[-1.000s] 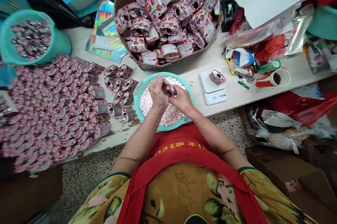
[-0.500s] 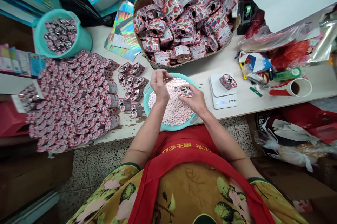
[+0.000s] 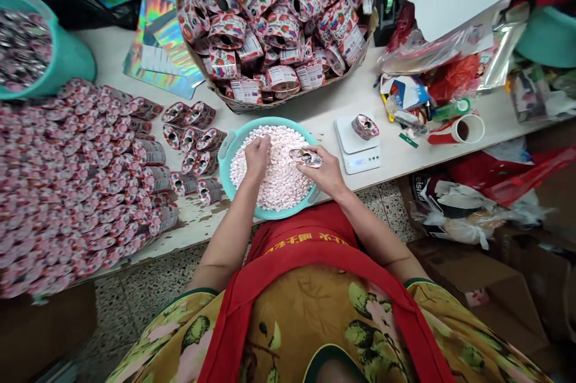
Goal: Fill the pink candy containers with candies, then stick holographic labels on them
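A turquoise basin (image 3: 271,213) full of small pale pink candies (image 3: 283,185) stands in front of me at the table's front edge. Over the left part of the candies is my left hand (image 3: 257,158), its fingers curled closed; what lies inside them is hidden. My right hand (image 3: 328,173) grips a small oval candy box (image 3: 306,158) with a red and white strawberry print, above the basin's right part. The box's open top, with a dark inside, faces up. Several similar boxes (image 3: 193,143) stand in a group left of the basin.
Right of the basin, a white digital scale (image 3: 360,162) bears one printed box (image 3: 365,126). Behind stands a carton (image 3: 238,105) heaped with printed boxes. Many filled-looking boxes (image 3: 90,191) crowd the left side, beside a turquoise bucket (image 3: 72,59). A red paper cup (image 3: 443,134) lies at right.
My left hand has come down from above the basin to the candies, and its fingers have curled in. The right hand still holds the box. The whole view has shifted.
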Motion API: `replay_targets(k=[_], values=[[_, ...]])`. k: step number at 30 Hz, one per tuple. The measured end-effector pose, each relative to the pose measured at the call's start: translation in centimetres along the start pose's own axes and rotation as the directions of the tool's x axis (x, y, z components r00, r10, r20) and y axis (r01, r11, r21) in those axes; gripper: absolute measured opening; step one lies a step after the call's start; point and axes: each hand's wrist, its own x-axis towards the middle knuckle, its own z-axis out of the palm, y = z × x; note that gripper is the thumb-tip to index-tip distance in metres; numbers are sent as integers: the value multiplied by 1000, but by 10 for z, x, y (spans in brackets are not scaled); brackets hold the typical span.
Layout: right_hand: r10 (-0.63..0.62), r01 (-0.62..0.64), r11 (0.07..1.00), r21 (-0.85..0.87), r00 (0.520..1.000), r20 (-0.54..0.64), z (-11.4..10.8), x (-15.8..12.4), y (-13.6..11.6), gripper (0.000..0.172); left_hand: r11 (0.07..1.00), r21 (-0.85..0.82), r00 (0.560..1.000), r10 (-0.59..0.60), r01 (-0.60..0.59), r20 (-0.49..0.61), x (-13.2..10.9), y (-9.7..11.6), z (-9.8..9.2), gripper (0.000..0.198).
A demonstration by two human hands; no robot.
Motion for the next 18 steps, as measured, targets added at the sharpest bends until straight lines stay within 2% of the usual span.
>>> replay_targets(k=[1, 3, 5, 7, 9, 12, 15, 18], values=[[6, -6, 1000, -6, 1000, -1, -2, 1, 1, 43, 970, -222, 995, -103, 102, 6, 0, 3, -4, 40], [-2, 2, 1000, -22, 1000, -4, -3, 4, 2, 43, 810, -520, 961, -262, 271, 92, -1, 14, -10, 41], [-19, 19, 999, -44, 1000, -3, 0, 6, 3, 43, 676, -629, 918, -347, 385, 190, -5, 28, -14, 42], [-34, 34, 997, -71, 999, 8, 6, 9, 2, 43, 607, -670, 901, -351, 427, 257, -13, 45, -14, 44], [-56, 59, 993, -103, 998, 30, 15, 12, 0, 42, 596, -707, 924, -271, 381, 269, -24, 62, -10, 45], [-98, 109, 984, -142, 992, 78, 32, 16, -5, 39, 662, -713, 973, -143, 230, 180, -38, 83, 2, 48], [-114, 134, 977, -165, 985, 130, 46, 19, -9, 36, 719, -680, 989, -121, 145, 84, -44, 92, 14, 52], [-108, 133, 975, -177, 984, 145, 53, 20, -12, 35, 739, -663, 992, -118, 117, 43, -43, 91, 18, 53]])
